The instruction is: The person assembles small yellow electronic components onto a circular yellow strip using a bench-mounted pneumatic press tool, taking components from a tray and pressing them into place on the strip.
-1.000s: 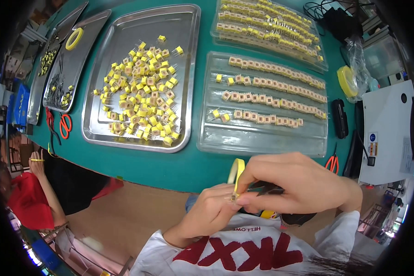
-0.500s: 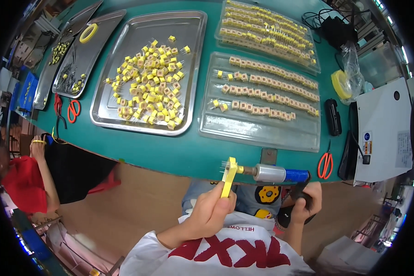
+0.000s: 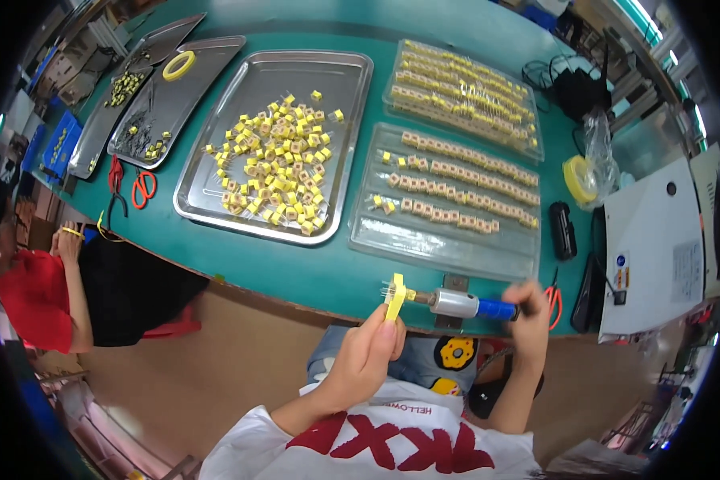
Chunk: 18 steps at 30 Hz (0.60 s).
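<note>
My left hand point(image 3: 364, 352) pinches a yellow tape strip point(image 3: 394, 302) between thumb and fingers. The strip's upper end meets a small yellow part with thin metal pins point(image 3: 386, 290), on the tip of a hand-crank winder. This winder has a silver barrel point(image 3: 454, 303) and a blue rear section point(image 3: 496, 310), and lies along the table's front edge. Beside the blue end is my right hand point(image 3: 530, 316), smeared by motion, its fingers curled round the crank handle, which they hide.
A metal tray point(image 3: 186, 192) bears a heap of yellow-wrapped parts. Clear plastic trays point(image 3: 448, 258) carry rows of them. Red-handled scissors point(image 3: 555, 304) and a black case point(image 3: 562, 232) lie at right, near a white machine point(image 3: 656, 232). Another person in red point(image 3: 36, 300) sits at left.
My right hand has swung upward beside the blue end of the winder. My left hand stays on the yellow tape almost unmoved. The whole view has shifted slightly.
</note>
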Each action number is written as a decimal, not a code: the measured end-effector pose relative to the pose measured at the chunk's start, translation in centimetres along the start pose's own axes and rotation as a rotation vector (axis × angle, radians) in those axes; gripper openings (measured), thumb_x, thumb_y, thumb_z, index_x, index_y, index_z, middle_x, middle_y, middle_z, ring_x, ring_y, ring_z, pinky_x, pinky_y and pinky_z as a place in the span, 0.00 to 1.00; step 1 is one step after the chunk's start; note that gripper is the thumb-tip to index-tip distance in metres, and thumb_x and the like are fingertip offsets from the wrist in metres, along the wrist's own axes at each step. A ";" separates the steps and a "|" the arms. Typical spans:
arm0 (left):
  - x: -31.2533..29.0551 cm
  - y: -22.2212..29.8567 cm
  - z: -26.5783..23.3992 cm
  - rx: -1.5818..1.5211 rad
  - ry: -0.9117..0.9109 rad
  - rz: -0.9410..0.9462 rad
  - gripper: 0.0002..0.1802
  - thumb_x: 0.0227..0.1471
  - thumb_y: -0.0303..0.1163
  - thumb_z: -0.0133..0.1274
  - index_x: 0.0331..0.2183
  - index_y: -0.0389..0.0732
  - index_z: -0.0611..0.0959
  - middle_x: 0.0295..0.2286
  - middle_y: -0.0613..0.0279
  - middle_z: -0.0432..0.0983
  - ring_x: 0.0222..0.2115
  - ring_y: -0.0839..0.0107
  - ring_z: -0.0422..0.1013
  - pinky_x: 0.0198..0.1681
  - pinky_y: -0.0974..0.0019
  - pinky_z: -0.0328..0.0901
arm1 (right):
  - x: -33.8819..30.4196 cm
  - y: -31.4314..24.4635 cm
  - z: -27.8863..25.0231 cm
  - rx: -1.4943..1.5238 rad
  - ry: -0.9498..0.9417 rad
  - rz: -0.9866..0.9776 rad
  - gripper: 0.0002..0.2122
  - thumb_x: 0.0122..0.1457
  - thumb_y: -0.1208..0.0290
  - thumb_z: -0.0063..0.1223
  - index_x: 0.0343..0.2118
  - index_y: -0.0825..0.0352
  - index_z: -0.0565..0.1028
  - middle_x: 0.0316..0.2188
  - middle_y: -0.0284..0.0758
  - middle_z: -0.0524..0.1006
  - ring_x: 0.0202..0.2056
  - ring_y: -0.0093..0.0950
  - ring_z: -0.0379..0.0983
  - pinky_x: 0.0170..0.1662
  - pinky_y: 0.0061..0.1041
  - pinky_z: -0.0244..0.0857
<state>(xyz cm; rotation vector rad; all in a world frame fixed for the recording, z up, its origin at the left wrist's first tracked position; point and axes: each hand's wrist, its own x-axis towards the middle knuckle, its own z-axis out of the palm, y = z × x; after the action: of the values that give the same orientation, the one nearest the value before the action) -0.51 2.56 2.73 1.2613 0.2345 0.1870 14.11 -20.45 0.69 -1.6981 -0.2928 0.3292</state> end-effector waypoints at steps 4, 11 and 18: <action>0.9 0.3 0.0 0.064 -0.002 -0.036 0.12 0.60 0.31 0.33 0.30 0.32 0.66 0.17 0.62 0.62 0.17 0.74 0.57 0.23 0.70 0.56 | -3.0 -4.9 -4.5 -0.035 -0.502 -0.238 0.14 0.40 0.80 0.67 0.29 0.71 0.72 0.27 0.40 0.76 0.28 0.26 0.73 0.32 0.20 0.64; 0.9 0.0 -0.6 0.093 -0.025 -0.006 0.11 0.60 0.31 0.36 0.30 0.32 0.67 0.16 0.61 0.64 0.16 0.72 0.60 0.22 0.68 0.57 | 2.2 -6.9 -1.8 0.034 0.010 -0.132 0.13 0.47 0.74 0.63 0.31 0.67 0.68 0.24 0.32 0.71 0.24 0.17 0.68 0.26 0.14 0.59; 1.2 -0.5 -0.2 0.099 0.024 0.030 0.13 0.60 0.34 0.38 0.31 0.31 0.68 0.14 0.58 0.65 0.15 0.69 0.62 0.20 0.67 0.57 | 3.0 -6.8 -1.3 -0.576 -0.398 0.148 0.11 0.44 0.74 0.65 0.26 0.71 0.71 0.22 0.30 0.73 0.25 0.15 0.68 0.27 0.16 0.61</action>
<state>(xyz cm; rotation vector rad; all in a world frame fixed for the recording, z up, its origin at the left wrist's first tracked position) 0.62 2.96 2.14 1.3625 0.2479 0.2186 17.30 -19.51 7.40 -2.2197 -0.5990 0.7502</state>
